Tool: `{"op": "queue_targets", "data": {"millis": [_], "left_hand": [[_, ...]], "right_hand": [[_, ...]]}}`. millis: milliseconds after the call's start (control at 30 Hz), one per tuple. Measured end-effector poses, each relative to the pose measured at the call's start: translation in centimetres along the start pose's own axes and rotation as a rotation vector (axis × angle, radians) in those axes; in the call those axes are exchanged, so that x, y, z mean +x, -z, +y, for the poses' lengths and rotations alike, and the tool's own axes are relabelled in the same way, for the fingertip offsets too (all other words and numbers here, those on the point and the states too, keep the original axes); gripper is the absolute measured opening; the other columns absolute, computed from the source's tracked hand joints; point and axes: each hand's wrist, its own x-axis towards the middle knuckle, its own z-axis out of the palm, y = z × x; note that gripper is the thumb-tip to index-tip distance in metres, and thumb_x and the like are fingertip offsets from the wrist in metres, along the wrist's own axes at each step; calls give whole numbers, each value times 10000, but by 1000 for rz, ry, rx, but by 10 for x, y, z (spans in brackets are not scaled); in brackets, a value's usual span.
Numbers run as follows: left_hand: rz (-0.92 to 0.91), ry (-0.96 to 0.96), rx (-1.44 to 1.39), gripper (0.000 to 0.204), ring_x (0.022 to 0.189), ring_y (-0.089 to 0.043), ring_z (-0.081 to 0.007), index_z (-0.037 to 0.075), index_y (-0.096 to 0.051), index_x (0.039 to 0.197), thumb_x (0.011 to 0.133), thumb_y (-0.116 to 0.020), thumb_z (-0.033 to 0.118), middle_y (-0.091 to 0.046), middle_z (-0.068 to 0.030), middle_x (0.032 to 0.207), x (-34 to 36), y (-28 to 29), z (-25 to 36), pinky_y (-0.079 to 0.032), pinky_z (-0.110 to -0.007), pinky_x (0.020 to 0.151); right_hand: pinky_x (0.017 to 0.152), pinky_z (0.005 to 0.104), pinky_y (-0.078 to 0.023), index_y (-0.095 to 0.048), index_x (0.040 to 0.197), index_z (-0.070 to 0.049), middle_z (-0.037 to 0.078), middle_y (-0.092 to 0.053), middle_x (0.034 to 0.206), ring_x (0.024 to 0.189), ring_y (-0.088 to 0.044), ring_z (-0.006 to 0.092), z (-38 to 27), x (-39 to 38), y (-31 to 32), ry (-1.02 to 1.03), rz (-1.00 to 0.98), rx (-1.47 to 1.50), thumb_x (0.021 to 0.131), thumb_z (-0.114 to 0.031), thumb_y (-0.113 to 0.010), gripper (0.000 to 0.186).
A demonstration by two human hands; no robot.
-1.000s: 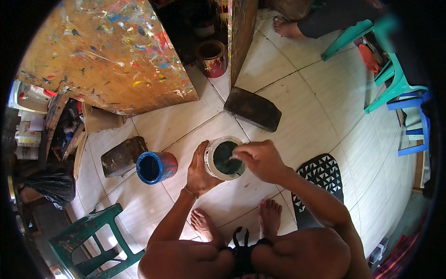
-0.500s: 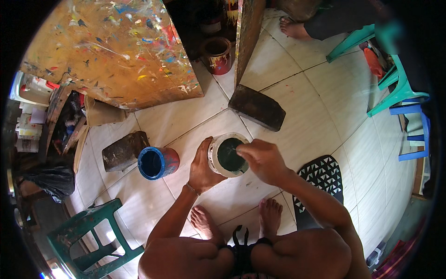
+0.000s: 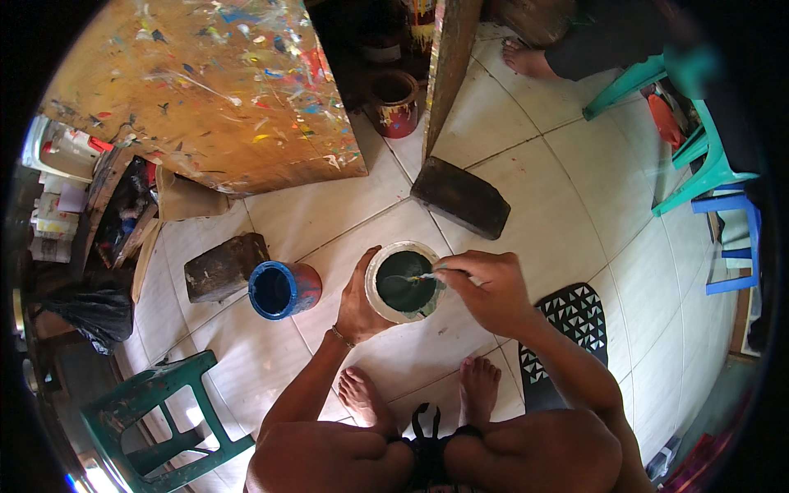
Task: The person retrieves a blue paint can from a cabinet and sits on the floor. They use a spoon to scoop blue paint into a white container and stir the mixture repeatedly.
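Centrally, the white tub is standing between and ahead of the person's feet, its mouth facing up; whether its base is resting on the floor cannot be told from this angle. Dark green paint is filling part of it. The left hand is wrapping the tub's left side, presumably bracing the wall against any push from within. The right hand is hanging over the opposite rim, probably so that the thin tool is reaching the paint at a slant.

Grip, left: fingers are curving broadly around the wall, spread to the tub's width and touching it. Grip, right: thumb and fingers are closing narrowly on the tool's upper end; the tool's lower end is meeting the paint, its tip not clearly visible.

Surroundings: a blue tin is standing left of the tub, apart from it but likely within easy reach. One block is lying just beyond the tin; another block is lying past the tub, toward the painted board.
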Motion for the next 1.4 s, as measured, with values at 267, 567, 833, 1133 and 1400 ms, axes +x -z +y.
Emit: {"op": "queue_targets", "data": {"millis": [267,567,833,1133,1400], "left_hand": [[78,73,-59,1150,1224,-624,-298,31,-397,1460,530,-1002,334,-603,-144,1351,7,4,-8,-500,-394,1060],[13,102,72,1098,1305,-546,-307,78,-433,1462,562,-972,405,-517,-145,1426,17,12,15,-465,-409,1097],[-13,166,154,1187,1339,-517,-308,71,-319,1520,591,-965,428,-453,-143,1457,23,12,44,-451,-412,1118],[33,111,234,1177,1337,-516,-318,80,-332,1525,592,-960,424,-459,-152,1456,22,17,46,-452,-423,1116],[61,99,171,1146,1318,-535,-314,76,-346,1508,601,-958,415,-488,-150,1434,24,16,50,-471,-415,1097]], "right_hand": [[583,274,-560,-729,979,91,93,-702,747,599,-647,126,-15,15,24,-233,204,308,948,-36,-683,139],[587,338,-616,-714,1001,90,116,-696,812,608,-646,153,-21,36,38,-271,309,497,951,-35,-680,140],[614,275,-573,-711,1016,99,87,-699,784,653,-683,140,-29,38,29,-212,317,439,964,-45,-692,154],[616,265,-561,-706,1023,101,91,-708,799,656,-688,143,-24,36,28,-198,348,416,964,-26,-690,142],[604,338,-602,-709,987,93,113,-704,824,619,-653,157,-25,34,34,-211,373,360,947,-30,-698,130]]}}
